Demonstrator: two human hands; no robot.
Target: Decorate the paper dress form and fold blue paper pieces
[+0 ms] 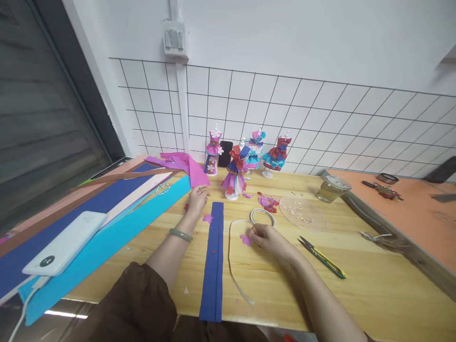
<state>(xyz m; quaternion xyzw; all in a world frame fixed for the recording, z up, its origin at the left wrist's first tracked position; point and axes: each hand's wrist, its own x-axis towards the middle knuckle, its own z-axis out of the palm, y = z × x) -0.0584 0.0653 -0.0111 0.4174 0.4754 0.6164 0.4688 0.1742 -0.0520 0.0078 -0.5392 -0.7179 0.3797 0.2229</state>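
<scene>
My left hand [198, 200], a green bangle on its wrist, is at the near edge of the magenta crepe paper [197, 172], fingers loosely bent and apart. I cannot tell whether it touches the paper. My right hand [270, 237] pinches a small pink paper flower [245, 239] by its edge. Just behind that hand lies a roll of white tape [251, 214], and a loose tape strip [231, 270] curves over the table. Between my hands are a dark blue crepe strip [213, 266] and another pink paper flower [207, 218].
Several small dress forms in paper dresses stand at the back, the nearest one [235, 173] in front. Thread snips [322, 257] lie right, below a cup [333, 188] and a clear sheet with small gems [299, 213]. A power bank [67, 242] rests on coloured paper at left.
</scene>
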